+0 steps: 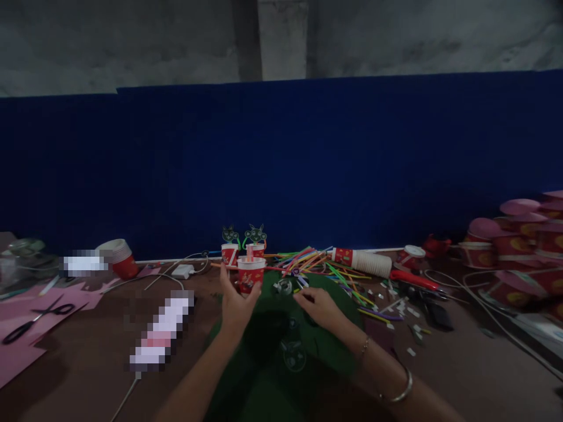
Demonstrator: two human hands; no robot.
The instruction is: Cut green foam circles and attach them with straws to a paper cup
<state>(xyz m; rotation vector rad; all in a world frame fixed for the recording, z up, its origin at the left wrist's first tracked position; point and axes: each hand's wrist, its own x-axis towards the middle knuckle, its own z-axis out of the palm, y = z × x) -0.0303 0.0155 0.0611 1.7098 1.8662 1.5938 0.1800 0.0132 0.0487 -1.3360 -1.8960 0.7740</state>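
So, left fingers (226, 282) grip a red cup (252, 278), no face seen on it yet. Two cups (229, 255) just beyond them already have faces. Right fingers (308, 296) near loose face cut-out (284, 286); can't tell if gripping.

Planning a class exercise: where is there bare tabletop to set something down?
Bare brown tabletop shows between the pink paper and the pixelated object, and at front right, nearer than the black object. It is crowded beyond the right hand: straws, cup stack, white scraps.
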